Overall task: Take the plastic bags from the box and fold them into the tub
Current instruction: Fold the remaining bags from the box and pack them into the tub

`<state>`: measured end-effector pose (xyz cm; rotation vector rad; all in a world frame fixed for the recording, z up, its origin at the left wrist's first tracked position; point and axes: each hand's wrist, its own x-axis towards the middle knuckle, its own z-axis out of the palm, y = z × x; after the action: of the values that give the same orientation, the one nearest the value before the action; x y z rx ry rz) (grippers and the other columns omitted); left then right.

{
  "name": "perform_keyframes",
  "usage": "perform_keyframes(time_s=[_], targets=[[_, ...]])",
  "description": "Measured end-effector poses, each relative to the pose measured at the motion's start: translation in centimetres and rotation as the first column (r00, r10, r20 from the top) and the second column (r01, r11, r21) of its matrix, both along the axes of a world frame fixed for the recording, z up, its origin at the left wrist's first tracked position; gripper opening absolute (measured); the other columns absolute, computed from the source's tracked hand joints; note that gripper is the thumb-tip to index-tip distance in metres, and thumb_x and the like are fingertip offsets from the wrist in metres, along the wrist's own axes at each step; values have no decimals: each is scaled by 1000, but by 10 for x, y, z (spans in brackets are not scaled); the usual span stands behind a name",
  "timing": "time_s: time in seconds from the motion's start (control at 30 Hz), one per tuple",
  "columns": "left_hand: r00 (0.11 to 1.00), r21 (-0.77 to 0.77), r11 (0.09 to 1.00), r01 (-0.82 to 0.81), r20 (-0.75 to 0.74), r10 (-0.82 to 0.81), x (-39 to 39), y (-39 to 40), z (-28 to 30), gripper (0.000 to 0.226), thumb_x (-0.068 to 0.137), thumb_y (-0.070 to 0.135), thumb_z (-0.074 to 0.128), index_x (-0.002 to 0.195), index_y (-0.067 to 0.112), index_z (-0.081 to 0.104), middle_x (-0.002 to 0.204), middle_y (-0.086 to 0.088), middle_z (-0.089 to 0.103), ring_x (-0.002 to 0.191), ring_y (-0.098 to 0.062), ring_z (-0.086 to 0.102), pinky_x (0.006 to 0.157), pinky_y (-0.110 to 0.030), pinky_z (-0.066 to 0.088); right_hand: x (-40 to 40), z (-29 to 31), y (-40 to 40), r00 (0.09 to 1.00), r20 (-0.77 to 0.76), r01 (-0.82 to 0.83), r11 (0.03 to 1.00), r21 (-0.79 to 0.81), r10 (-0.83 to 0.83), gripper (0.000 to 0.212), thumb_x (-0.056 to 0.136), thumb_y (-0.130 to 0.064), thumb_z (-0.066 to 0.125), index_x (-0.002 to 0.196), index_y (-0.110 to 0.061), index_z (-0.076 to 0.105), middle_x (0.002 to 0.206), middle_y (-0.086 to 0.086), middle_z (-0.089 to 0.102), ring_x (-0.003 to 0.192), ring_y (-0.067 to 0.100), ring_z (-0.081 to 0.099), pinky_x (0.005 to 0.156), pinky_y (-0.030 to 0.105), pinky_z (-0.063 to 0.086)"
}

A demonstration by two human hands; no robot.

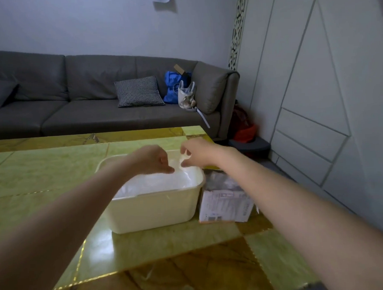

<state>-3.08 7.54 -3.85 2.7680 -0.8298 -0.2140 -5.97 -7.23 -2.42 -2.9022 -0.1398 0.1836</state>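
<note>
- Glossy green-and-amber tiled bench (pixel 54 174), grey sofa (pixel 73 102) behind along a pale wall.
- Left hand (pixel 152 159) and right hand (pixel 197 152), close together, both pinch a white plastic bag (pixel 182 159).
- Bag's over the cream tub (pixel 154 211); box (pixel 226 200) just beside it.

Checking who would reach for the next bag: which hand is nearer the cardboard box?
Right. The right hand pinches a plastic bag over the tub's far right corner, just beyond the cardboard box; the left hand is farther left, over the tub.

Cream tub (pixel 154 211), white bags (pixel 157 182), houndstooth cushion (pixel 139 92).
</note>
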Motion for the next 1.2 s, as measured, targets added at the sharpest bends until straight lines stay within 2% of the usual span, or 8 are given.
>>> perform_keyframes(time_s=[0.13, 0.3, 0.43, 0.53, 0.83, 1.0, 1.1, 1.2], targets=[[987, -164, 980, 113, 130, -92, -12, -33, 5, 18, 87, 22, 62, 97, 8, 65, 98, -7, 66, 87, -18, 60, 79, -27, 50, -20, 24, -46, 991, 0, 136, 989, -53, -136, 29, 88, -31, 64, 74, -4, 64, 73, 6, 65, 73, 22, 63, 69, 32, 51], [931, -100, 934, 343, 171, -323, -39, -81, 1, 35, 86, 25, 63, 119, 15, 60, 121, 0, 60, 103, -13, 56, 84, -20, 43, -48, 7, -82, 905, -355, 193, 971, -143, -232, 35, 77, -39, 75, 78, -8, 59, 76, 3, 59, 72, 18, 56, 64, 27, 46], [927, 1, 939, 343, 163, -339, -50, -100, -12, 47, 85, 19, 63, 130, 17, 49, 125, -2, 59, 113, -18, 55, 94, -28, 44, -53, -11, -91, 968, -117, 227, 974, 17, -223, 15, 89, -14, 60, 86, -1, 68, 74, 6, 57, 65, 15, 51, 54, 24, 38], [951, 35, 968, 249, 180, -252, -48, -105, -17, 42, 88, 19, 59, 128, 12, 48, 119, -8, 61, 107, -23, 58, 89, -29, 47, -51, -1, -94, 964, 85, 226, 944, 240, -252, 18, 89, -15, 62, 97, -4, 74, 95, 10, 70, 88, 18, 61, 68, 24, 43], [961, 122, 967, 222, 143, -238, -45, -106, -21, 25, 87, 19, 60, 111, 13, 66, 106, -6, 68, 94, -19, 64, 87, -29, 52, -39, -5, -111, 759, 414, 386, 859, 336, -503, 29, 97, -13, 38, 108, -12, 65, 113, 16, 62, 104, 33, 58, 87, 39, 49], [997, -369, 928, 50, 80, -22, -33, -98, -5, 44, 80, 25, 70, 119, 11, 55, 114, -3, 60, 94, -19, 58, 85, -32, 51, -36, 13, -118, 647, 362, 354, 684, 638, -671, 27, 92, -9, 41, 99, -1, 66, 92, 14, 63, 90, 29, 59, 72, 30, 45], [994, -670, 736, -104, -94, 55, -38, -93, 12, 52, 81, 24, 70, 127, 12, 48, 114, 0, 51, 97, -18, 54, 77, -30, 47, -43, 21, -107, 763, 81, 291, 453, 843, -642, 17, 89, -3, 46, 83, -3, 61, 69, 7, 51, 66, 22, 51, 54, 25, 39], [954, -826, 498, -266, -299, 13, -42, -86, 21, 24, 88, 16, 61, 111, 14, 57, 103, 2, 55, 89, -15, 54, 75, -28, 45, -52, 18, -96, 871, -156, 326, 309, 894, -466, 17, 93, -4, 48, 78, -6, 55, 69, 10, 51, 57, 20, 51, 43, 21, 43]])
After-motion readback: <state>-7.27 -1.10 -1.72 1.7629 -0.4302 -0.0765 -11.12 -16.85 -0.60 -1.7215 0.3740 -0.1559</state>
